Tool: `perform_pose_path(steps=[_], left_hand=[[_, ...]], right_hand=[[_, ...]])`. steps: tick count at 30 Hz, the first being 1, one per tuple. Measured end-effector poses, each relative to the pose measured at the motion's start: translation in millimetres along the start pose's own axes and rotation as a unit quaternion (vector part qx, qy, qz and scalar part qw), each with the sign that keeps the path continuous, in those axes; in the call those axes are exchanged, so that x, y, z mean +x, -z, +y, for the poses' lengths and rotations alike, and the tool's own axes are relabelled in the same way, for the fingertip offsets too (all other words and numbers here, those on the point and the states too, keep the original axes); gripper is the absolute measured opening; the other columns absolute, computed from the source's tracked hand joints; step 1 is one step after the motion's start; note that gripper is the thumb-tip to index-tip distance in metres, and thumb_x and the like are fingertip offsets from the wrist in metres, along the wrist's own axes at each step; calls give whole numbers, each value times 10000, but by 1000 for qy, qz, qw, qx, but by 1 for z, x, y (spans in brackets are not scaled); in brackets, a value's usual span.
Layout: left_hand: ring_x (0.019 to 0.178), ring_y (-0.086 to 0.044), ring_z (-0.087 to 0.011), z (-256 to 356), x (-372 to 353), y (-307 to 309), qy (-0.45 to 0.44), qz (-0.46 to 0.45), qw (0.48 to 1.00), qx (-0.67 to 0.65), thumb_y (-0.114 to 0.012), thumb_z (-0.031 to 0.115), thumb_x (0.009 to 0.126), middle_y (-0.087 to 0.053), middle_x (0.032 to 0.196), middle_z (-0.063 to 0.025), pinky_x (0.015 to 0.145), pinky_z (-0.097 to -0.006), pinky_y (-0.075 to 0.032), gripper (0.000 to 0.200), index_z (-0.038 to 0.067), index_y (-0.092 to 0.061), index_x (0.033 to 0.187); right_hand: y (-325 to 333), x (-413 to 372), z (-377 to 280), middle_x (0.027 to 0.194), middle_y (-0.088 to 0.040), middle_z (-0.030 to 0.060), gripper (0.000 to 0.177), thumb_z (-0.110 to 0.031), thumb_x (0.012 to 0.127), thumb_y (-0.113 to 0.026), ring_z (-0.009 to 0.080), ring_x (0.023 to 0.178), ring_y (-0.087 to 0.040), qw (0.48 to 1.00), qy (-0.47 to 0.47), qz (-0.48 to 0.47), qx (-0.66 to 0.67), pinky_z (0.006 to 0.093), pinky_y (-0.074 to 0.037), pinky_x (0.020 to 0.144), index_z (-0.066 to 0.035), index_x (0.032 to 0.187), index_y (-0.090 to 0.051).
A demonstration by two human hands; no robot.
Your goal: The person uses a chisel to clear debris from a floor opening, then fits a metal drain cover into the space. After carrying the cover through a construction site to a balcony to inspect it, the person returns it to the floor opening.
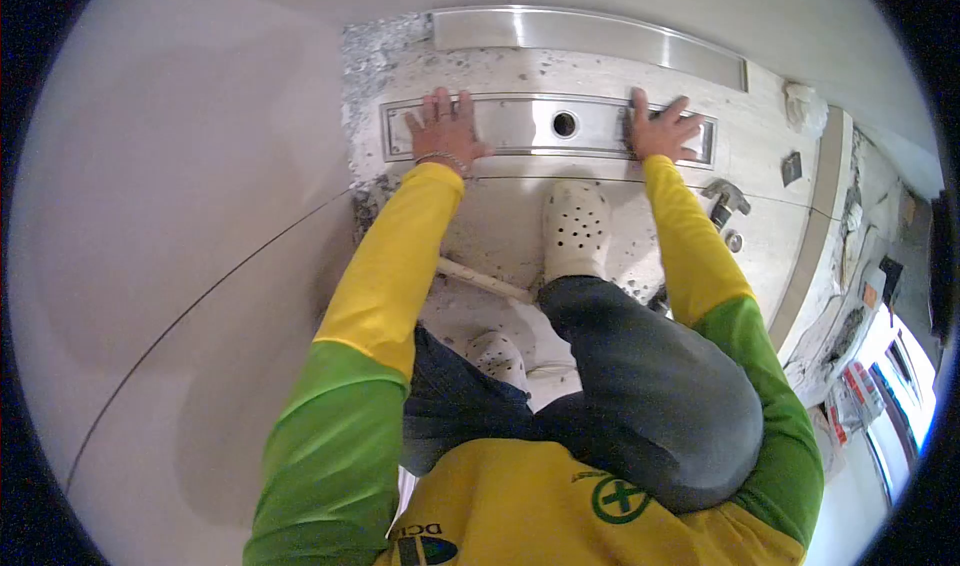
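Note:
A long stainless steel drain channel [520, 121] with a round dark outlet hole [565, 124] lies flat on the floor in front of me. Near its left end, my left hand [445, 134] rests on the metal, fingers spread. My right hand [663, 129] presses near the other end, its fingers also apart. Neither hand grips anything. Beyond the channel, along the wall, lies another long steel piece [590, 41].
Grit and debris litter the floor around the channel. A hammer [727, 201] lies by my right forearm, with a small round metal piece [734, 241] below it. A pale stick [485, 280] lies near my feet. A crumpled plastic bag [806, 109] and a dark square piece [792, 169] are at right.

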State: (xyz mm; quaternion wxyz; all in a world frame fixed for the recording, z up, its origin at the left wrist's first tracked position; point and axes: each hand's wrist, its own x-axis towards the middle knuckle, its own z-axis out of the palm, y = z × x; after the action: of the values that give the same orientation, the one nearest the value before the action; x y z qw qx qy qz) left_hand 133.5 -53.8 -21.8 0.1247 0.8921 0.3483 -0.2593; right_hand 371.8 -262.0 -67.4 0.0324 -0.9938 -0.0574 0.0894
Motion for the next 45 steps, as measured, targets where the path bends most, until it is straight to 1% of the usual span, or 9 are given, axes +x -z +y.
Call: perform_pose_path(steps=[8, 15, 20, 24, 27, 30, 33, 42, 45], left_hand=[[1479, -63, -305, 9, 1, 4, 32, -44, 998, 18, -617, 639, 771, -62, 1605, -110, 1132, -606, -115, 998, 225, -128, 1536], [1479, -51, -310, 18, 5, 12, 42, -57, 995, 67, -577, 643, 804, -52, 1605, -121, 1137, -596, -115, 973, 219, -101, 1538], [1474, -69, -327, 19, 3, 7, 38, -65, 995, 67, -593, 602, 819, -64, 1601, -139, 1139, -587, -124, 973, 161, -103, 1535], [1470, -82, -339, 24, 6, -9, -20, -25, 997, 74, -610, 558, 828, -98, 1594, -148, 1142, -579, -133, 949, 127, -135, 1528], [1459, -117, -353, 55, 9, -16, -132, 28, 989, 53, -620, 509, 837, -137, 1583, -160, 1134, -579, -165, 893, 90, -203, 1507], [1414, -217, -389, 90, 10, -20, -179, 86, 978, 63, -626, 420, 857, -221, 1547, -183, 1105, -536, -257, 799, 43, -270, 1466], [1391, -261, -384, 98, 16, -20, -223, 103, 966, 80, -642, 401, 850, -269, 1521, -187, 1100, -513, -280, 779, 34, -300, 1445], [1349, -333, -358, 106, 16, -1, -215, 59, 965, 135, -672, 392, 832, -307, 1494, -179, 1066, -502, -324, 795, 41, -295, 1438], [1397, -275, -345, 109, 15, -1, -190, 27, 971, 146, -663, 406, 841, -264, 1530, -163, 1096, -519, -285, 806, 68, -274, 1461]], right_hand=[[-14, 2, -6, 1473, -112, 420, 961, -701, 881, -351, 538, 1397, -110, 994, 28, 102, -18, 648, -148, 1087, 35, 1479, -193], [-6, 2, -11, 1465, -123, 424, 955, -665, 881, -405, 553, 1385, -130, 995, 20, 98, -21, 634, -143, 1102, 46, 1478, -183], [3, 2, -11, 1472, -115, 420, 948, -667, 879, -403, 534, 1395, -135, 997, 8, 78, 2, 634, -146, 1103, 40, 1477, -200], [-2, 1, -5, 1480, -124, 407, 945, -687, 863, -405, 520, 1403, -134, 996, 3, 92, 18, 640, -142, 1101, 8, 1480, -233], [-3, 4, -1, 1482, -136, 400, 950, -689, 850, -417, 521, 1402, -137, 994, -7, 103, 37, 648, -130, 1099, -6, 1484, -237], [-8, 4, 2, 1475, -186, 391, 959, -697, 828, -441, 520, 1397, -157, 988, 17, 145, 51, 659, -129, 1092, -14, 1476, -262], [-8, 3, 4, 1474, -190, 390, 967, -707, 821, -451, 519, 1396, -161, 987, 16, 147, 62, 659, -132, 1090, -15, 1472, -273], [14, -6, 3, 1465, -162, 409, 956, -700, 856, -423, 532, 1390, -144, 991, 21, 110, 78, 657, -128, 1081, 8, 1472, -240], [14, -6, 3, 1468, -160, 406, 952, -706, 862, -404, 531, 1387, -153, 990, 26, 117, 72, 662, -133, 1076, 5, 1473, -242]])
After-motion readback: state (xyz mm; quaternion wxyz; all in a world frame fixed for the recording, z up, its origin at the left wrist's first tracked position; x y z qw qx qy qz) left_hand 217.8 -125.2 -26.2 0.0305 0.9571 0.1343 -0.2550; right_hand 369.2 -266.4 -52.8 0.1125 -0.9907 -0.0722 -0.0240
